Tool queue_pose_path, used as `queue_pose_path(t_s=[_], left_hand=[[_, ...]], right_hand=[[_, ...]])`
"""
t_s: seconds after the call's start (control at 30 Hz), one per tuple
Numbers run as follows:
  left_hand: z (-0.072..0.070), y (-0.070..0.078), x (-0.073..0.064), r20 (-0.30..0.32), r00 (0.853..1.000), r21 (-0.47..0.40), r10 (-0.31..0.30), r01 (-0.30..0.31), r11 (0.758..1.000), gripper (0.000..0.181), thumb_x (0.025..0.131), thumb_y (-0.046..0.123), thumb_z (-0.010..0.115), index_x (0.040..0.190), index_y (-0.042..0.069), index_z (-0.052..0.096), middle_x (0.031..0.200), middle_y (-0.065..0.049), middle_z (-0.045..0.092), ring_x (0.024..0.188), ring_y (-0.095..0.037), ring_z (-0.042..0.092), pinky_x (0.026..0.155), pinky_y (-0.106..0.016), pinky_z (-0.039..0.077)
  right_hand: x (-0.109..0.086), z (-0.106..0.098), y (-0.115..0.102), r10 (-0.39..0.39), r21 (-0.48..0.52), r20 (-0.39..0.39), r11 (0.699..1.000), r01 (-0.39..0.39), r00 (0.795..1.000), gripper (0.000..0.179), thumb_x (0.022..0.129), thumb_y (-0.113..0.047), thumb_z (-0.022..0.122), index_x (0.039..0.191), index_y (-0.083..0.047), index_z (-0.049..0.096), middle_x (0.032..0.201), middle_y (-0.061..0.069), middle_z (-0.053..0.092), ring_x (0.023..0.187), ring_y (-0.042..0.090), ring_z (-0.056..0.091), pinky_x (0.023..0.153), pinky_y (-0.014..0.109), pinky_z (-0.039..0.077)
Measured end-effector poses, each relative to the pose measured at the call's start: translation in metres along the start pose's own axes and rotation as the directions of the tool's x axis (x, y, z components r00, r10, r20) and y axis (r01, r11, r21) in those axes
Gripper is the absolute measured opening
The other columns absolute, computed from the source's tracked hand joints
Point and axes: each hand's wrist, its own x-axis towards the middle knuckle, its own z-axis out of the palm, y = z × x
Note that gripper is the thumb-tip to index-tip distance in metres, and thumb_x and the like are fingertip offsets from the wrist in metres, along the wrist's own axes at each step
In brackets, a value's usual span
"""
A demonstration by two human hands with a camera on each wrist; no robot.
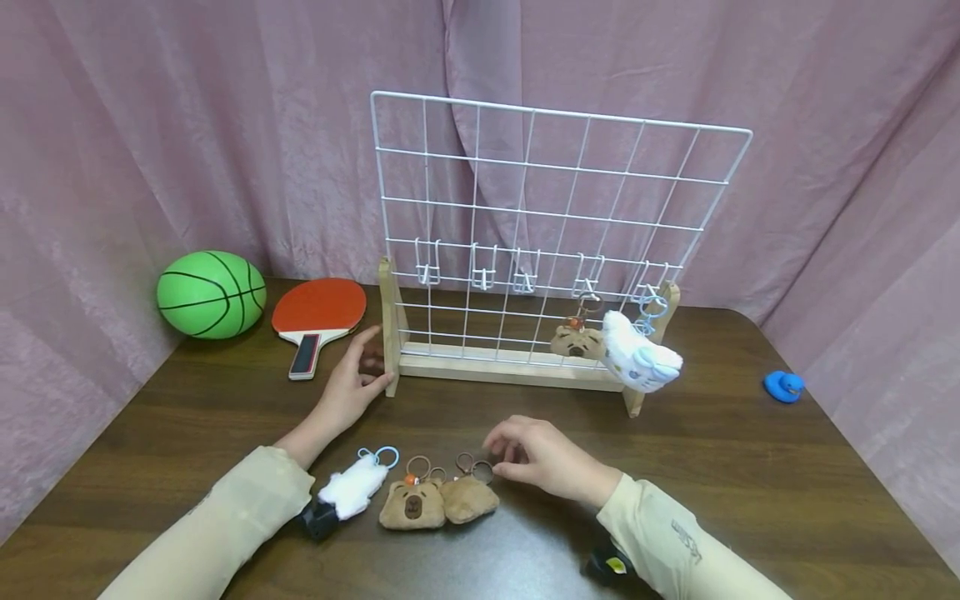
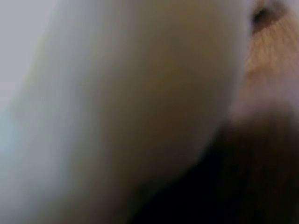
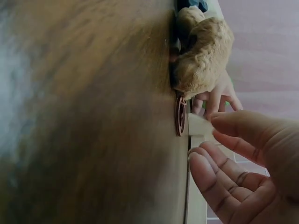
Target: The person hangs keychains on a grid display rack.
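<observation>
My left hand (image 1: 348, 379) grips the left wooden leg of a white wire grid rack (image 1: 510, 354), thumb at the leg's front edge. My right hand (image 1: 551, 458) hovers beside a brown plush keychain (image 1: 470, 500), fingers loosely bent and apart with nothing between them. In the right wrist view, its fingertips are close to that keychain's ring (image 3: 180, 116). Touching it on the left lies a bear-faced keychain (image 1: 412, 506); farther left is a white plush keychain (image 1: 356, 487) with a blue ring. A blurred sleeve (image 2: 140, 93) fills most of the left wrist view.
A brown bear keychain (image 1: 576, 342) and a white plush keychain (image 1: 642, 354) hang from the rack's right hooks. Several white hooks (image 1: 483, 277) hang left of them. Around the table are a green ball (image 1: 212, 294), a red paddle (image 1: 320, 306) and a blue duck (image 1: 783, 387).
</observation>
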Motion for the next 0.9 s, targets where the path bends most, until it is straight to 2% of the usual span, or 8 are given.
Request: queue_pose_path(t_s=[0.17,0.33,0.63,0.9], left_hand=[[0.0001,0.0005,0.0002,0.001,1.000,-0.002,-0.002,0.002,1.000,0.074,0.085,-0.004,0.067,0.147,0.009,0.028,0.119,-0.024,0.055,0.101,-0.035,0.060,0.071,-0.018,0.054],[0.0001,0.0015,0.0005,-0.001,1.000,0.003,0.000,0.000,1.000,0.074,0.085,-0.004,0.067,0.147,0.009,0.028,0.119,-0.024,0.055,0.101,-0.035,0.060,0.071,-0.018,0.054],[-0.0007,0.0055,0.0010,0.001,1.000,0.014,-0.008,0.008,1.000,0.074,0.085,-0.004,0.067,0.147,0.008,0.027,0.119,-0.024,0.055,0.101,-0.035,0.061,0.071,-0.019,0.054],[-0.0006,0.0035,-0.0002,-0.002,1.000,0.005,-0.008,0.008,1.000,0.074,0.085,-0.005,0.067,0.146,0.008,0.028,0.118,-0.025,0.055,0.100,-0.035,0.061,0.071,-0.020,0.055]], right_hand=[[0.0041,0.0031,-0.0012,-0.006,-0.032,0.053,0.999,0.007,0.999,0.024,0.083,-0.009,0.071,0.106,-0.006,0.066,0.094,0.004,0.065,0.077,0.007,0.060,0.069,0.016,0.051],[0.0075,0.0050,-0.0028,-0.015,-0.072,0.073,0.997,0.020,0.997,0.024,0.082,-0.011,0.072,0.106,-0.007,0.067,0.093,0.003,0.065,0.075,0.005,0.058,0.069,0.014,0.049],[0.0102,0.0080,-0.0046,0.010,-0.118,0.089,0.993,0.000,0.996,0.026,0.080,-0.011,0.074,0.105,-0.008,0.069,0.087,0.000,0.059,0.072,0.004,0.054,0.066,0.012,0.046],[0.0103,0.0097,-0.0060,0.016,-0.124,0.086,0.992,-0.005,0.996,0.023,0.079,-0.009,0.075,0.101,-0.008,0.068,0.087,0.000,0.058,0.072,0.005,0.053,0.065,0.012,0.046]])
